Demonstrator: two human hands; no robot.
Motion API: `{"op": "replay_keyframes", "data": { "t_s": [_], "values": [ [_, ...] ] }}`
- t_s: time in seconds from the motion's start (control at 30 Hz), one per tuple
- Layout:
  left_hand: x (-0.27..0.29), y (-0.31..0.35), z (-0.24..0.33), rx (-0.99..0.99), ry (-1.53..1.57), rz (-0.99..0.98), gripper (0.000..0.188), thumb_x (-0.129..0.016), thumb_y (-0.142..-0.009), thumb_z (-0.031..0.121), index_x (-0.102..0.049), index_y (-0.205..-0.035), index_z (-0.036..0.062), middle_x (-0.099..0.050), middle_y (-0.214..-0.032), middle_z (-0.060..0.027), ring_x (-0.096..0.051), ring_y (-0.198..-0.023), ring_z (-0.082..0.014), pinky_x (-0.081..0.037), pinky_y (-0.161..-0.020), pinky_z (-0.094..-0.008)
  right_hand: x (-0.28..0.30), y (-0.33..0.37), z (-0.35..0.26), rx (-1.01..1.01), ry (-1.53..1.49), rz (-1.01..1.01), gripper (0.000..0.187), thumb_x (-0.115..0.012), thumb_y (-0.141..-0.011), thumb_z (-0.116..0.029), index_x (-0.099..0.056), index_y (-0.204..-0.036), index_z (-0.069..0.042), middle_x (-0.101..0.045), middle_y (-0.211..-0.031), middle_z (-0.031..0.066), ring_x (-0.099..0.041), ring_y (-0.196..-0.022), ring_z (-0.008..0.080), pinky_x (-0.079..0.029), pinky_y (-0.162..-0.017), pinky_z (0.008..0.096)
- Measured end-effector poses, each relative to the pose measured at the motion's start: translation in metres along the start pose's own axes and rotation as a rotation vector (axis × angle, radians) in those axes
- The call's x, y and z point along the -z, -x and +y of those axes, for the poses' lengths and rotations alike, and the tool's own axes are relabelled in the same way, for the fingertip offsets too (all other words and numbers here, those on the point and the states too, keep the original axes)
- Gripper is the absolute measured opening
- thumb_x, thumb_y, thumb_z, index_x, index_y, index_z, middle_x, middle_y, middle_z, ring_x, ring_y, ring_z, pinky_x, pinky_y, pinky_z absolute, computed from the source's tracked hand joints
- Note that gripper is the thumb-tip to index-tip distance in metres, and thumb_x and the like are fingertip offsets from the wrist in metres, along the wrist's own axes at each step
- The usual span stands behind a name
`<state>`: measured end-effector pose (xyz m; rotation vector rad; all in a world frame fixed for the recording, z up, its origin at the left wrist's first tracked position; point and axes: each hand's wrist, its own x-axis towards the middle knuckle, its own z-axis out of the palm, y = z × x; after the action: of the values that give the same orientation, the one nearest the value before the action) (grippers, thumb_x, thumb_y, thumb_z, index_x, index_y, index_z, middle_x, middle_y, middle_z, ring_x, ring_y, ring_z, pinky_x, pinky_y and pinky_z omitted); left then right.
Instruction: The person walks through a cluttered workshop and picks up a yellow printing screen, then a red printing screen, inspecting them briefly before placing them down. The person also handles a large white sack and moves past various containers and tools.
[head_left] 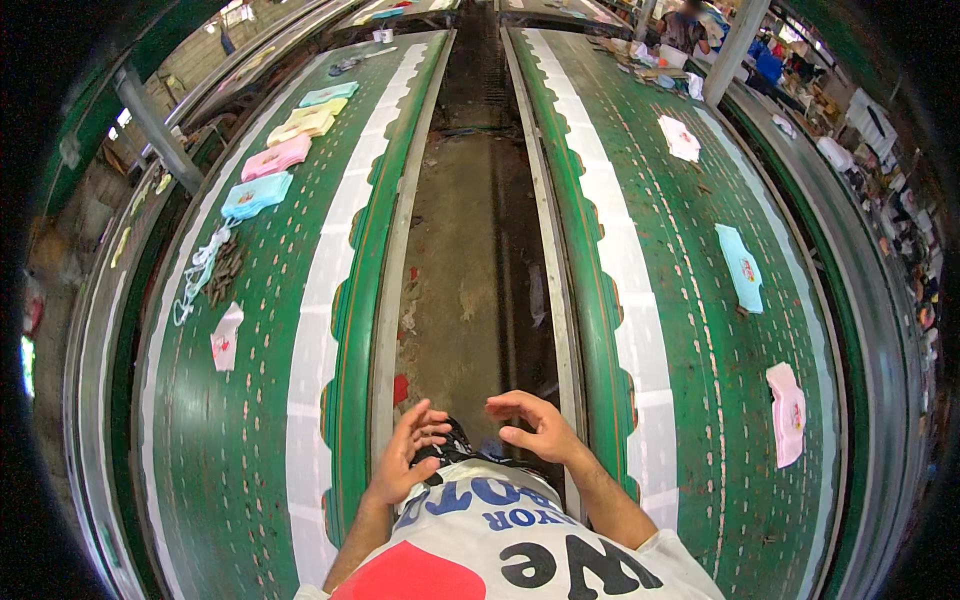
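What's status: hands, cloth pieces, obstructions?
Left hand and right hand empty, fingers loosely curled. Pink cloth pieces untouched on green tables either side. Nothing visible between the hands.

The left hand [405, 452] and right hand [545, 427] face each other, apart, fingers [516, 401] loosely curved, thumbs [518, 436] spread.

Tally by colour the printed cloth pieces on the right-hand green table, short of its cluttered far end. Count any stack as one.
Pink: 2, the nearer pink piece and the paler pink piece
Light blue: 1, the light blue piece
Total: 3
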<state>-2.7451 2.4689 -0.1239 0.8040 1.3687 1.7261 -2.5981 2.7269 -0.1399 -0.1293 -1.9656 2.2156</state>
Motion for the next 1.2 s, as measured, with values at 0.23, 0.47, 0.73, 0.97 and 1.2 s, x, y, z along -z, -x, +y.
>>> {"op": "replay_keyframes", "data": {
  "t_s": [0.23,0.47,0.73,0.97,1.2],
  "values": [
    [0.037,-0.158,-0.016,0.054,0.020,-0.142,0.098,-0.080,-0.095,0.038,-0.022,-0.168,0.0082,-0.046,-0.155,-0.0208,-0.053,-0.138,-0.0302,-0.045,-0.114,-0.0456,0.059,-0.086,0.043,0.034,-0.311,0.311,0.087,-0.077,-0.096,-0.008,-0.026,-0.167,-0.010,-0.064,-0.132,0.0156,-0.066,-0.114,0.0214,-0.051,-0.106,0.0375],
    [0.140,-0.349,-0.012,-0.052,0.054,-0.113,0.100,-0.079,-0.095,0.044,-0.022,-0.168,0.0061,-0.046,-0.155,-0.0206,-0.054,-0.137,-0.0308,-0.045,-0.113,-0.0446,0.137,-0.252,0.039,-0.009,-0.214,0.308,0.078,-0.076,-0.097,-0.008,-0.036,-0.163,-0.008,-0.062,-0.132,0.0126,-0.063,-0.115,0.0185,-0.051,-0.103,0.0355],
    [0.232,-0.526,0.031,-0.151,0.110,-0.037,0.094,-0.076,-0.097,0.041,-0.026,-0.166,0.0009,-0.048,-0.152,-0.0200,-0.056,-0.134,-0.0300,-0.044,-0.112,-0.0430,0.209,-0.438,0.001,-0.052,0.042,0.164,0.066,-0.077,-0.097,-0.009,-0.047,-0.157,-0.005,-0.064,-0.134,0.0116,-0.063,-0.119,0.0184,-0.050,-0.108,0.0367],
    [0.277,-0.610,-0.004,0.009,0.154,0.022,0.092,-0.075,-0.098,0.042,-0.026,-0.166,0.0022,-0.048,-0.153,-0.0204,-0.056,-0.135,-0.0299,-0.045,-0.113,-0.0435,0.262,-0.548,0.043,-0.205,-0.097,0.104,0.056,-0.075,-0.100,-0.013,-0.054,-0.150,-0.001,-0.066,-0.130,0.0111,-0.063,-0.114,0.0166,-0.051,-0.104,0.0346],
    [0.305,-0.771,-0.018,0.102,0.121,-0.008,0.092,-0.077,-0.097,0.042,-0.028,-0.165,0.0037,-0.048,-0.153,-0.0190,-0.055,-0.136,-0.0302,-0.044,-0.114,-0.0443,0.381,-0.732,0.055,-0.093,0.075,-0.137,0.046,-0.077,-0.098,-0.013,-0.063,-0.140,0.000,-0.068,-0.130,0.0132,-0.065,-0.121,0.0204,-0.051,-0.107,0.0369]
  ]
}}
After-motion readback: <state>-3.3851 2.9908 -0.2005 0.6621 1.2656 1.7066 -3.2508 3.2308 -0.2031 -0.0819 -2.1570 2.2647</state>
